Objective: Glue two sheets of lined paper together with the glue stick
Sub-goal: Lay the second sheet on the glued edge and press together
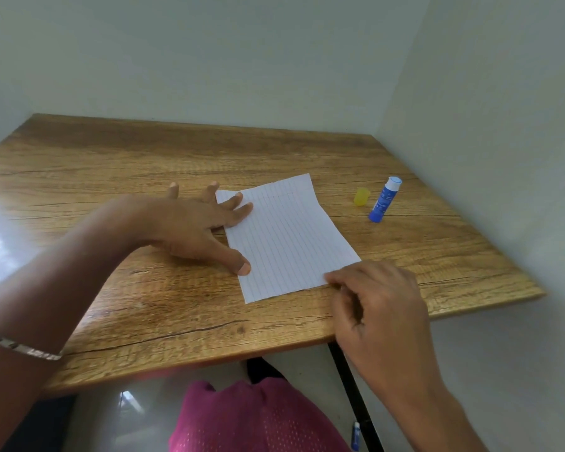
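Wooden table (111,177) across the middle, pushed into a corner of pale walls, with its near edge just above a lap in pink cloth (248,419).

Lined paper (284,236) flat on the table, right of centre and close to the near edge, turned a little so its long sides run from near left to far right. Impossible to tell whether one sheet or two stacked.

Left hand (190,223) reaching in from the near left, fingers straight and spread wide: thumb tip on the paper's left edge, two fingertips on its far left corner, the rest on bare wood.

Right hand (379,305) at the paper's near right corner, fingers curled in over it. Pinching or only touching: cannot tell.

Blue glue stick (385,200) well apart from the paper at far right, white end toward the far side, uncapped.

Yellow cap (361,196) just left of it, not touching.

Thin metal bangle (20,349) round the left forearm.
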Demonstrator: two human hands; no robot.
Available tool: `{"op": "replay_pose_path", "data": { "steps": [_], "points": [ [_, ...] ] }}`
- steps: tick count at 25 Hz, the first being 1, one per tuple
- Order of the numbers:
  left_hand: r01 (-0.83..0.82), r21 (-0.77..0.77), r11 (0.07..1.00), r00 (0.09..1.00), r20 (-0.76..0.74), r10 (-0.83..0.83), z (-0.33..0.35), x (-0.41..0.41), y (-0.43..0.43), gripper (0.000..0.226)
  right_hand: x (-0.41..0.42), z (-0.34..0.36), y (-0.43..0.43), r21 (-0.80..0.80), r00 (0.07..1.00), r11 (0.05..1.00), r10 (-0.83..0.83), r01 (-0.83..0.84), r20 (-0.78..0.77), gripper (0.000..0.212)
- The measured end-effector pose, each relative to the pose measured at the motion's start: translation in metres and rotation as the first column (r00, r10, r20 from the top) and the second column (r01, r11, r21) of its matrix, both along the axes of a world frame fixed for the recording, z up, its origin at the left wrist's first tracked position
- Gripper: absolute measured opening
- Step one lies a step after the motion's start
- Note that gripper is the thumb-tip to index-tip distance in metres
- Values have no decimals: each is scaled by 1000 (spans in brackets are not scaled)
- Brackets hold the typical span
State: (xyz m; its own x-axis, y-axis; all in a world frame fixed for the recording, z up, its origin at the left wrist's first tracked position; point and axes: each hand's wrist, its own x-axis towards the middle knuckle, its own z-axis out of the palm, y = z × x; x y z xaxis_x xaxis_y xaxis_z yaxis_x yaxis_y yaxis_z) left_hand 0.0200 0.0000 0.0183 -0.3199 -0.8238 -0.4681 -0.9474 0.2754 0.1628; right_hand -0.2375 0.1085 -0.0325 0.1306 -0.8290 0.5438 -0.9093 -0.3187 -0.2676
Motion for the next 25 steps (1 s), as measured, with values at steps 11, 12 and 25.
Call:
{"op": "replay_pose_path", "data": {
  "steps": [11, 12, 25],
  "points": [
    [110, -83, 990, 992, 66, -105, -13, 1, -3, 143, 19, -7, 4, -19, 968, 971, 240, -239, 73, 29],
    [109, -76, 991, 992, 66, -104, -14, 1, -5, 144, 8, -6, 1, -18, 978, 981, 192, -191, 77, 30],
    [68, -65, 996, 998, 11, -68, -15, 2, -5, 141, -13, 2, -21, -17, 998, 998, 58, -57, 30, 28]
  ]
}}
